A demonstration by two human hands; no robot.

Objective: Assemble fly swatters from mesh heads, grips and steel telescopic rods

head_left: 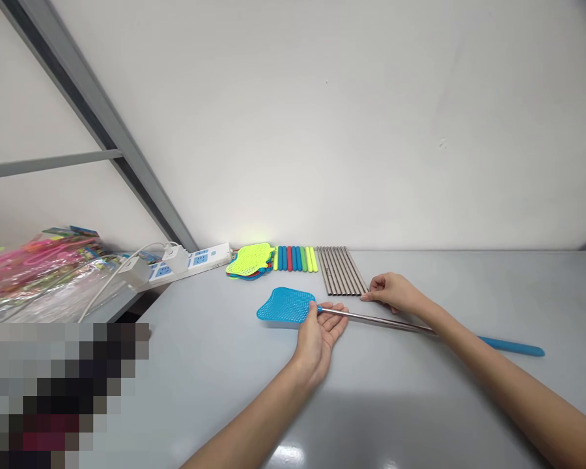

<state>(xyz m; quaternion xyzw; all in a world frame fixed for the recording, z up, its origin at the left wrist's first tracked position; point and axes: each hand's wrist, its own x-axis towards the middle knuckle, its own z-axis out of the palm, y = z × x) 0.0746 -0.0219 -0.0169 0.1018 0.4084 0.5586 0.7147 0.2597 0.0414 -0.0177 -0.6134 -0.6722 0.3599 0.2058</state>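
Observation:
My left hand [316,342] grips a fly swatter [284,306] at its neck, thumb on top and fingers stretched out beneath the shaft. The swatter has a blue mesh head, a thin metal shaft and a blue handle [512,345]. It lies across the front of me, its shaft passing under my right forearm. My right hand [395,293] is closed in a pinch at the near end of the rightmost metal tube [355,273]. Several such metal tubes [336,270] lie side by side in a row.
Left of the tubes is a row of coloured handles [295,258], then a stack of swatter heads [251,259], yellow on top. A white power strip [209,257] with plugged-in chargers and plastic-bagged goods [43,273] sit farther left. A white wall [351,130] rises behind the grey table [215,378].

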